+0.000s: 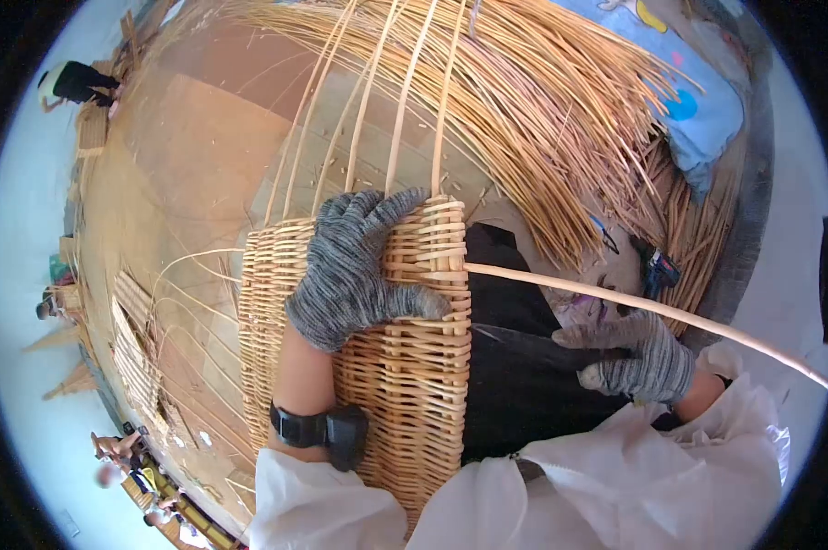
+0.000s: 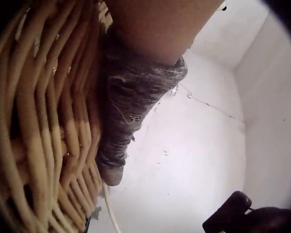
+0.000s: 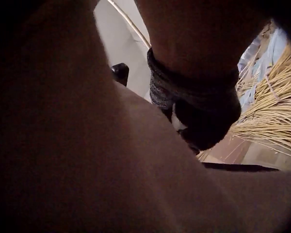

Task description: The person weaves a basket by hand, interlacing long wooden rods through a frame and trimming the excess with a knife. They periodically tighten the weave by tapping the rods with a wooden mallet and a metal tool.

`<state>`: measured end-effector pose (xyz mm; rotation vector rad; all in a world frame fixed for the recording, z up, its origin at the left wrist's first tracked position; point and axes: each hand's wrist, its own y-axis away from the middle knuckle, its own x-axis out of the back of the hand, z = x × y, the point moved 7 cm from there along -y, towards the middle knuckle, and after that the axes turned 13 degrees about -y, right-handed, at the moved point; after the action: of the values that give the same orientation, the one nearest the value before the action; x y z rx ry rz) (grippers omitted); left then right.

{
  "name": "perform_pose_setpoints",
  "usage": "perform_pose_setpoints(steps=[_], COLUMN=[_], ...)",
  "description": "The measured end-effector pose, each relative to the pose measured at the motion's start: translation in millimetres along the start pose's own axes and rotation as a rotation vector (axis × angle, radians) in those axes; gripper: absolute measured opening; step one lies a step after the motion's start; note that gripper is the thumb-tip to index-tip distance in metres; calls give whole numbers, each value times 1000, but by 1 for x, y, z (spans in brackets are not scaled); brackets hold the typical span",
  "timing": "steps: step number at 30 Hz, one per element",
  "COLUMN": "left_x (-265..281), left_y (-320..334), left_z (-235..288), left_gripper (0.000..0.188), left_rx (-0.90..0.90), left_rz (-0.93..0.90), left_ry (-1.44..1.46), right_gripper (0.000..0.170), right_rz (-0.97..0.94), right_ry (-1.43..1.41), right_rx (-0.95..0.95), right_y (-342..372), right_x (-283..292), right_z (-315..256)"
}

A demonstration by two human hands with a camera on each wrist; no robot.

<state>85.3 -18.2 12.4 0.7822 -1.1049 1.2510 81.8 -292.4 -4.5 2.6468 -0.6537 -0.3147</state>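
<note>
Far left, spot a flat woven piece (image 1: 137, 353) lying on the floor (image 1: 194, 147). Into the middle now: holding the wicker panel (image 1: 405, 394) in front of the body with the left hand (image 1: 348, 270), bending fingers over the top edge, stretching the thumb across the weave. Rightward, trailing one long rod (image 1: 634, 301); just below, pointing the right hand (image 1: 650, 359) leftward, forefinger and thumb apart, can't tell if pinching anything.
</note>
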Motion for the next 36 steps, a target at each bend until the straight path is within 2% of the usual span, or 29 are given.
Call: perform_pose_setpoints(steps=[6, 9, 12, 14, 17, 19, 20, 22, 24, 28, 30, 33, 36], left_x=[-4, -7, -6, -4, -3, -4, -4, -6, -6, -5, -5, -5, -6], left_y=[4, 5, 5, 4, 4, 5, 4, 5, 6, 7, 7, 5, 6], left_z=[-2, -3, -4, -3, -1, -1, -3, -4, -3, -3, -3, -4, -4], left_gripper=[98, 97, 97, 96, 96, 95, 95, 95, 94, 95, 95, 96, 96], left_rx=[-14, -2, 2, 13, -5, 11, 21, 14, 15, 39, 46, 41, 44], left_rz=[-19, -28, -31, -47, -14, -33, -43, -38, -31, -29, -33, -32, -26], left_ry=[18, 11, 22, 29, 22, 1, -8, 6, 10, 31, 36, 18, 8], right_gripper=[49, 48, 48, 47, 50, 53, 55, 59, 62, 61, 59, 59, 59], right_rz=[-57, -73, -91, -92, -60, -59, -73, -117, -173, -36, -58, -72, -127], right_ry=[53, -68, -73, -211, -213, -116, -52, -11, -55, -137, -207, -146, -131], right_rx=[-64, 83, 95, -216, -480, -298, -64, 18, -293, -221, -172, -210, -129], right_y=[-1, -7, -9, -12, -8, -13, -16, -17, -7, -1, -3, -7, -11], right_x=[-4, -5, 0, 4, 6, 6, 6, 0, -2, 12, 9, 8, 5], right_z=[-4, 0, -6, -3, -3, -7, -8, -20, -21, -12, -18, -15, -15])
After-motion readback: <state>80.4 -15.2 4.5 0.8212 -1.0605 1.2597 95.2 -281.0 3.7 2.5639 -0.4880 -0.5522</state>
